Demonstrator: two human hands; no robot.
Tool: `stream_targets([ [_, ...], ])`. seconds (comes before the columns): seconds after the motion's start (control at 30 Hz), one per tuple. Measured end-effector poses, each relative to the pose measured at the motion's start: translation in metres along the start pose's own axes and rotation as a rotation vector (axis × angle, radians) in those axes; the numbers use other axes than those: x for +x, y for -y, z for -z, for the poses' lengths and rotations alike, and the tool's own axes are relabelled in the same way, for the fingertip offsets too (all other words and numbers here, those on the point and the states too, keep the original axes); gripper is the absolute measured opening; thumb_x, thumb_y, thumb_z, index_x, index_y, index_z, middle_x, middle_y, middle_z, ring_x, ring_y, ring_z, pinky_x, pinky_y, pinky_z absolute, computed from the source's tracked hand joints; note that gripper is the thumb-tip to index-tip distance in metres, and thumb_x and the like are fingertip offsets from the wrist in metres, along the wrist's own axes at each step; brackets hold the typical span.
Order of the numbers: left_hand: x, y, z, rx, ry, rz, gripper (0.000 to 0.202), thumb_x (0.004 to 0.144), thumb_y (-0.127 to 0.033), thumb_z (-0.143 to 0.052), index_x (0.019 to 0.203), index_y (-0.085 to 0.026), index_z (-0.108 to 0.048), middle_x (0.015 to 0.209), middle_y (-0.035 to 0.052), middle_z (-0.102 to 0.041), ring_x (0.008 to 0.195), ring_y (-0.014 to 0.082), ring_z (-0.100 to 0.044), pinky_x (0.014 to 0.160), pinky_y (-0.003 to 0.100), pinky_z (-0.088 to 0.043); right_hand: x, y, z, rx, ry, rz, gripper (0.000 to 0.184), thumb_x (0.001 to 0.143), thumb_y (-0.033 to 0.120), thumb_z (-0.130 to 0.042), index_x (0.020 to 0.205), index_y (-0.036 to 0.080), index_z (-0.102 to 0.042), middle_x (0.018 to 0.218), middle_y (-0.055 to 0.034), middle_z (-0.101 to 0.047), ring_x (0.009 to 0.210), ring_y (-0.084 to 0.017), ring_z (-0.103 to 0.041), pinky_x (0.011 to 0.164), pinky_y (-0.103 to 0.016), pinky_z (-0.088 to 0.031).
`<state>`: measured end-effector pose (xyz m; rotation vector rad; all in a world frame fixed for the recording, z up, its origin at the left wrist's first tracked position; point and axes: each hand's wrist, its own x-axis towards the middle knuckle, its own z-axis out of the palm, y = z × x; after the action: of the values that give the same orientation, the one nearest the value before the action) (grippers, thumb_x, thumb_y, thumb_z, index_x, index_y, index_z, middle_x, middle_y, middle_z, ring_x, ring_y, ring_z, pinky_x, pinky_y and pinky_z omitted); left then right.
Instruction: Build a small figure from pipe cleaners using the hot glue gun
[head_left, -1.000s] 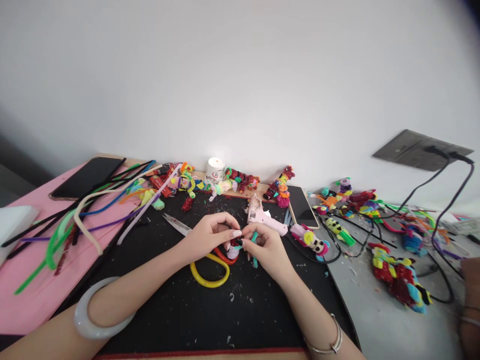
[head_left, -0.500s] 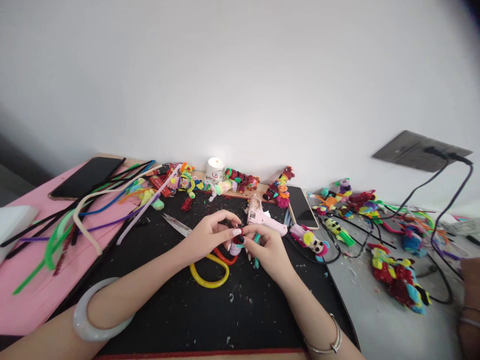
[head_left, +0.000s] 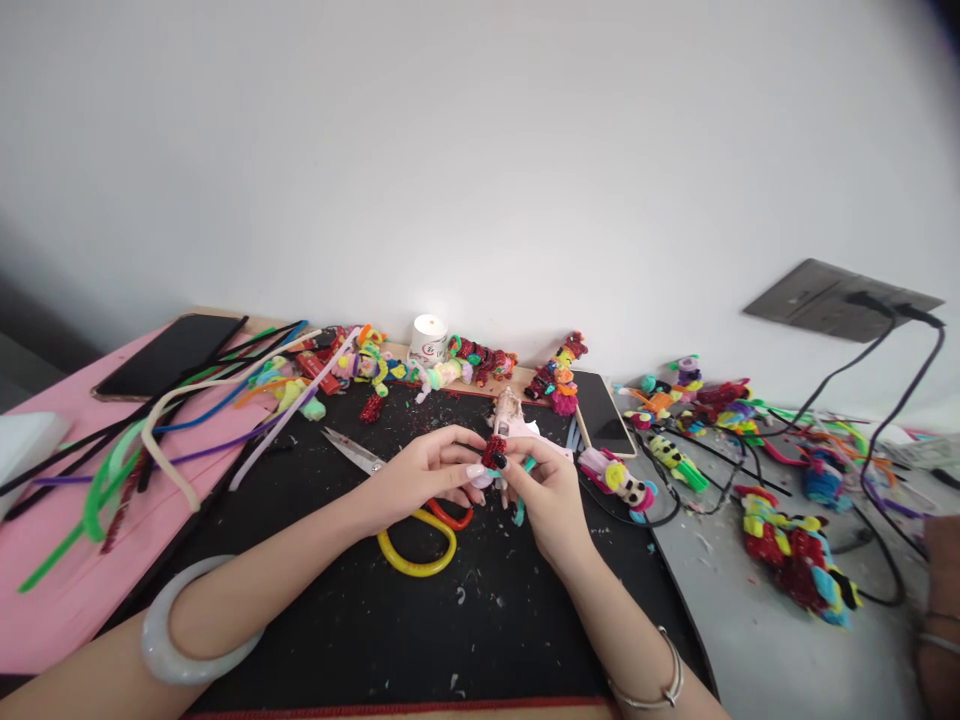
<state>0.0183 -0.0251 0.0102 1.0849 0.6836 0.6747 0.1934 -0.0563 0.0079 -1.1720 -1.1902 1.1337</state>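
Between my two hands is a small pipe cleaner figure with a red glittery part on top and lilac and teal parts below. My left hand pinches it from the left side. The fingers of my right hand close on it from the right, partly hiding it. Just behind my hands lies a pink glue gun with a stained nozzle end. Scissors with yellow and red handles lie on the black mat, partly under my left hand.
Loose pipe cleaners lie at left on a pink surface beside a phone. Finished pipe cleaner dolls lie along the back and right. A white cup, a second phone and cables from a wall socket are there. Another person's arm shows at right.
The figure has been turned and raised between my fingers, so its red glittery top now shows. My hands have shifted slightly; the things on the table stay in place.
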Motion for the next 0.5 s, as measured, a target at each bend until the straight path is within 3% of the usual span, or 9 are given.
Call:
stream_targets([
  [0.23, 0.0007, 0.0003, -0.0023, -0.038, -0.069, 0.014, 0.03, 0.076, -0.027, -0.07, 0.1, -0.017, -0.056, 0.083, 0.0007, -0.069, 0.064, 0.0111, -0.065, 0.063, 0.025, -0.051, 0.0001, 0.0013, 0.0018, -0.125, 0.005, 0.053, 0.015, 0.077, 0.027, -0.066, 0.089, 0.019, -0.065, 0.06, 0.0043, -0.056, 0.046, -0.009, -0.05, 0.044, -0.021, -0.039],
  [0.5, 0.0012, 0.0019, -0.0011, -0.13, -0.121, 0.008, 0.025, 0.075, -0.025, -0.071, 0.094, -0.015, -0.058, 0.077, -0.0015, -0.066, 0.066, 0.0092, -0.064, 0.064, 0.022, -0.051, 0.0021, 0.0043, 0.004, -0.013, 0.055, 0.021, 0.022, 0.073, 0.027, -0.071, 0.093, 0.02, -0.064, 0.071, 0.0008, -0.064, 0.062, -0.013, -0.06, 0.059, -0.025, -0.049],
])
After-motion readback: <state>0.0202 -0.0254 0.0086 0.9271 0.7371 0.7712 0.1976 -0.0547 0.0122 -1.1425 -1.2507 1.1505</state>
